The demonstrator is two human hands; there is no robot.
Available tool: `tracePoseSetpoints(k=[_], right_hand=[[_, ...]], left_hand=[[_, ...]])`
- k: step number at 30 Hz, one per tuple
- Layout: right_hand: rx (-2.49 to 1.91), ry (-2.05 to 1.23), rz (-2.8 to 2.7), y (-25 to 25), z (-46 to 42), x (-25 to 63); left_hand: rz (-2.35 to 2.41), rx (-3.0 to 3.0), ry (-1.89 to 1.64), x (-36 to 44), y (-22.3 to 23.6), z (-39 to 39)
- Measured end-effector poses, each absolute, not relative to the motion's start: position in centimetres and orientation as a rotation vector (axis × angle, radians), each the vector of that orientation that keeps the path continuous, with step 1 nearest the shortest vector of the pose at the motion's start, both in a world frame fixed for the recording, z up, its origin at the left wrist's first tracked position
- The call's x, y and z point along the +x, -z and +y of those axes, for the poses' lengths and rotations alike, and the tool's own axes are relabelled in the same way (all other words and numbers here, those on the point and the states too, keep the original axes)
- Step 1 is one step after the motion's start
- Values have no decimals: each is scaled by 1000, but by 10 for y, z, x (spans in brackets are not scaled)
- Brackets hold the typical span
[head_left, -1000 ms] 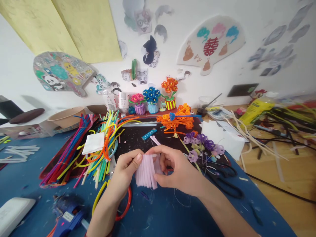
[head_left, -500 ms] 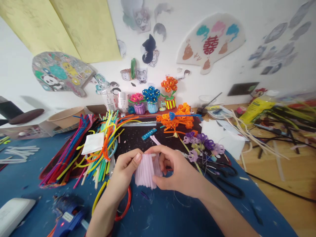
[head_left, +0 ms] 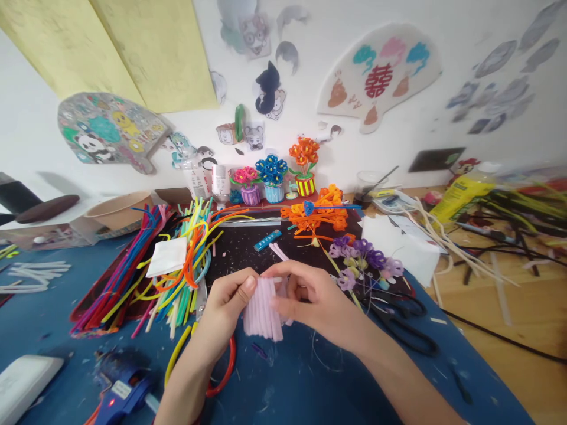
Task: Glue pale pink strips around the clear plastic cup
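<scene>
Both my hands hold a bundle of short pale pink pipe cleaner pieces [head_left: 261, 310] just above the blue table mat [head_left: 310, 383]. My left hand [head_left: 225, 301] pinches the bundle's left side, thumb on top. My right hand [head_left: 319, 304] closes on its right side, thumb lying across the front and forefinger along the top ends. A few loose pink pieces [head_left: 279, 252] lie on the black cutting mat [head_left: 248, 248] just behind the hands.
A heap of coloured pipe cleaners [head_left: 168, 265] lies to the left, a blue glue gun [head_left: 119, 392] at the near left. Purple pipe cleaner flowers [head_left: 367, 260] and black scissors [head_left: 403, 324] lie on the right. Orange flowers [head_left: 319, 215] and small potted flowers [head_left: 272, 177] stand behind.
My right thumb has slid up from the bundle's lower edge to lie across its middle. The bundle and my left hand have barely moved.
</scene>
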State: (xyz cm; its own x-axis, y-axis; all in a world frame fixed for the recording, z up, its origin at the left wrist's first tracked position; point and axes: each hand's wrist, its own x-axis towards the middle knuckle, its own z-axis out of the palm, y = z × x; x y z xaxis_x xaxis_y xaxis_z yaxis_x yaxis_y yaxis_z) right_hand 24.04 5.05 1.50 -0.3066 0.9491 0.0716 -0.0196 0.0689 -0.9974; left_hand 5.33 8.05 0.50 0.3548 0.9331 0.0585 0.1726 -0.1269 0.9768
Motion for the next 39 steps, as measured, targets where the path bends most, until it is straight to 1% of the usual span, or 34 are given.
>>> tracePoseSetpoints(k=[5, 8, 17, 20, 26, 33, 36, 39], right_hand=[[-1066, -1322, -1390, -11, 55, 239], [-1052, -1341, -1364, -10, 56, 239], [-998, -1386, -1619, -16, 50, 248], [-945, -1429, -1532, -15, 53, 248], [-1038, -1318, -1454, -10, 56, 241], [-975, -1363, -1670, -17, 50, 250], [-942, -1388, -1586, -13, 53, 248], [-1000, -1329, -1508, -10, 55, 242]], left_hand=[[1023, 1624, -868, 60, -9, 76], [1016, 1612, -878, 61, -8, 75], [1079, 1493, -932, 58, -7, 76], [1062, 1551, -899, 59, -8, 75], [1031, 1601, -902, 60, -6, 76], [1034, 1542, -929, 55, -6, 78], [1030, 1561, -923, 57, -7, 77], [1013, 1585, -907, 59, -7, 76]])
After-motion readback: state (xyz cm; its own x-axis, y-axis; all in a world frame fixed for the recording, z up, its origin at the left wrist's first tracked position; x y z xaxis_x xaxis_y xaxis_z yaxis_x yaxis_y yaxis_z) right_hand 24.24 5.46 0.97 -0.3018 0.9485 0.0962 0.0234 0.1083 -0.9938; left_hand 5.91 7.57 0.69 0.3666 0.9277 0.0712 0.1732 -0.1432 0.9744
